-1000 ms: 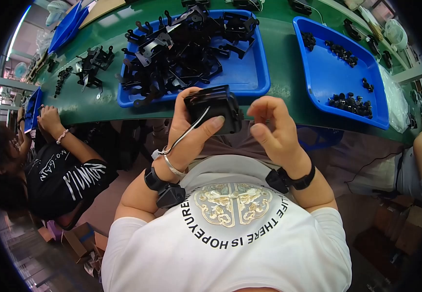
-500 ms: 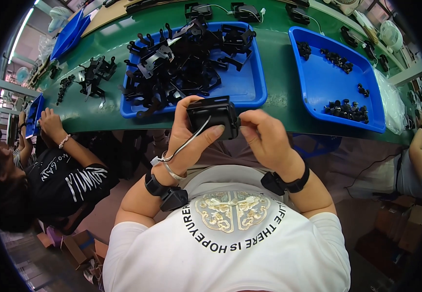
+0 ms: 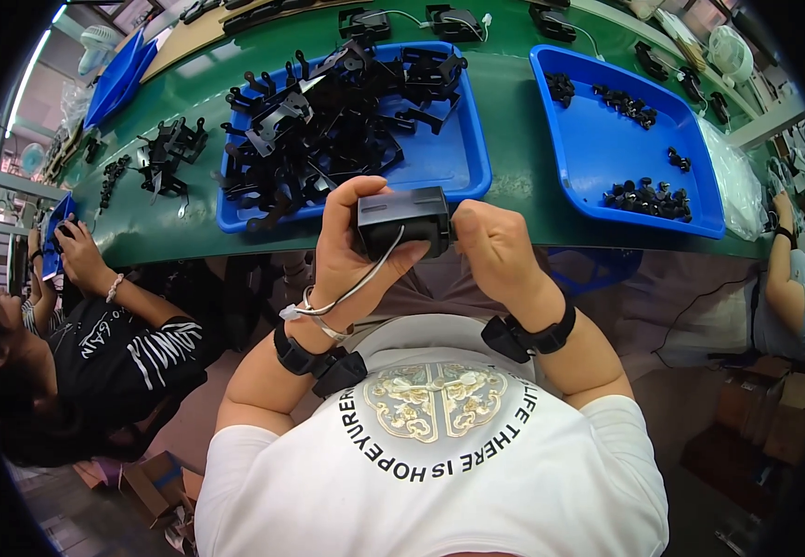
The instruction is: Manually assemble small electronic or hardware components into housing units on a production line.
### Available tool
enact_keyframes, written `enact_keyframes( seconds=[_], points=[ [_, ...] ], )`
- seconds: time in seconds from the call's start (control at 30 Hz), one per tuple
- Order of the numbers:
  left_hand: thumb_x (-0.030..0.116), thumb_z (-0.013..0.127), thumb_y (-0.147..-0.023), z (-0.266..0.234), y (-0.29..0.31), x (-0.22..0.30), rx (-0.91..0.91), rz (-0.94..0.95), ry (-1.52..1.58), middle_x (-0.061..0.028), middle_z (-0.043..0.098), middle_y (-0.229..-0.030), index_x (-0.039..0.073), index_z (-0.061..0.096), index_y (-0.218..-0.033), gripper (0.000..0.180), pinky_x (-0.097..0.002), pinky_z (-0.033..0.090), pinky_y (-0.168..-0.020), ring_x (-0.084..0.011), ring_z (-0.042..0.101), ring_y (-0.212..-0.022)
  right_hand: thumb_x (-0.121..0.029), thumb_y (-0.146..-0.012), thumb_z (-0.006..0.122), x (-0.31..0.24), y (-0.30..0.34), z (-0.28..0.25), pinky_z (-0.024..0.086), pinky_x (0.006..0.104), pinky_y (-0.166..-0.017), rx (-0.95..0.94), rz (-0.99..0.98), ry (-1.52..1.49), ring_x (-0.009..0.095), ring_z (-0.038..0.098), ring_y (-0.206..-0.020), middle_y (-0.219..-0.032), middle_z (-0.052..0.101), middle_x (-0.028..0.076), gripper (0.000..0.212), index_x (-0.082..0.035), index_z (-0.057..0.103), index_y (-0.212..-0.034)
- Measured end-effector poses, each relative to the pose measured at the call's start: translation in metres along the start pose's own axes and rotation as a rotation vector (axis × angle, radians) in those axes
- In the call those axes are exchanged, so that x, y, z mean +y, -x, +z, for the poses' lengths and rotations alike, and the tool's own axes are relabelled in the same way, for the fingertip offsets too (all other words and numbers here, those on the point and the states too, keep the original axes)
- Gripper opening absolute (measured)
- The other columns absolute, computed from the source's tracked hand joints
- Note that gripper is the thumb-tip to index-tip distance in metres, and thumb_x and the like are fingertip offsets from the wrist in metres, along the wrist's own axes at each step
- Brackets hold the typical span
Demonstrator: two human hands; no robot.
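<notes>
At the counter's near edge, just in front of the bracket tray's near right corner, a black box-shaped device with a slotted top [image 3: 404,206] is held up in the left hand [image 3: 347,266], whose grip clasps it from the left side, thumb across the face toward the person. A thin white cable [image 3: 376,269] runs from that face down over the wrist to a small white connector [image 3: 289,313]. The right hand [image 3: 500,251] is at the device's right end, its fingers curled in tightly; whether its grip pinches a small part there cannot be told, as the knuckles hide it. On the green counter [image 3: 512,130], the left blue tray [image 3: 444,169] carries a heap of black metal brackets [image 3: 314,125] crowding its left and far edges. The right blue tray [image 3: 602,153] carries small black knobs [image 3: 648,200] in clusters: at its far left corner, along its far edge, by its right edge and at its near edge. A clear plastic bag [image 3: 734,181] lies just beside that tray's right edge. More cabled black devices [image 3: 456,25] line the counter's far edge.
</notes>
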State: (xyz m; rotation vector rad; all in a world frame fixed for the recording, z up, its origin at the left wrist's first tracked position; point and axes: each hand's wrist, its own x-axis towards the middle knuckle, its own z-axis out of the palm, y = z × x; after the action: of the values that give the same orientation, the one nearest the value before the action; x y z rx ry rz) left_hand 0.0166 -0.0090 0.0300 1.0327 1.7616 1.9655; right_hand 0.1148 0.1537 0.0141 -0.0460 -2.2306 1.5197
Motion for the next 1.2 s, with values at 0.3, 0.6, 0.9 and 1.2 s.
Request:
enact_keyframes(
  seconds=[0.3, 0.6, 0.9, 1.2],
  points=[
    [0.006, 0.080, -0.060, 0.005, 0.000, 0.003, 0.066, 0.045, -0.164, -0.0054, 0.053, -0.104, 0.005, 0.043, -0.122, 0.072, -0.0279, 0.042, -0.087, -0.0148, 0.052, -0.095, -0.020, -0.091, 0.050, 0.002, -0.009, 0.014, 0.041, 0.0304, -0.053, 0.200, -0.240, 0.112, 0.023, 0.050, -0.058, -0.065, 0.051, 0.011, 0.027, -0.002, 0.058, -0.072],
    [0.001, 0.074, -0.064, 0.004, -0.001, -0.003, -0.068, -0.276, 0.217, -0.0058, 0.054, -0.103, 0.004, 0.045, -0.116, 0.059, -0.0280, 0.045, -0.083, -0.0165, 0.054, -0.092, -0.034, -0.089, 0.053, -0.014, -0.011, -0.004, 0.043, 0.0324, -0.059, 0.186, -0.052, 0.080, 0.025, 0.054, -0.065, -0.074, 0.055, 0.012, 0.033, -0.002, 0.060, -0.083],
    [0.003, 0.064, -0.078, 0.016, -0.011, -0.008, 0.114, -0.089, 0.234, -0.0082, 0.053, -0.105, 0.005, 0.041, -0.117, 0.045, -0.0338, 0.051, -0.080, -0.0193, 0.054, -0.095, -0.047, -0.086, 0.052, -0.006, 0.010, 0.009, 0.024, 0.0417, -0.103, 0.101, -0.299, 0.112, 0.040, 0.028, -0.127, -0.138, 0.025, 0.027, 0.073, 0.001, 0.027, -0.136],
    [0.005, 0.060, -0.083, -0.001, -0.013, -0.027, 0.204, 0.012, 0.285, -0.0094, 0.051, -0.113, 0.008, 0.039, -0.119, 0.042, -0.0379, 0.052, -0.079, -0.0239, 0.054, -0.102, -0.050, -0.082, 0.055, -0.010, -0.001, 0.025, 0.018, 0.0483, -0.105, 0.119, -0.316, 0.139, 0.043, 0.017, -0.131, -0.142, 0.013, 0.029, 0.084, 0.002, 0.021, -0.137]
  ],
)
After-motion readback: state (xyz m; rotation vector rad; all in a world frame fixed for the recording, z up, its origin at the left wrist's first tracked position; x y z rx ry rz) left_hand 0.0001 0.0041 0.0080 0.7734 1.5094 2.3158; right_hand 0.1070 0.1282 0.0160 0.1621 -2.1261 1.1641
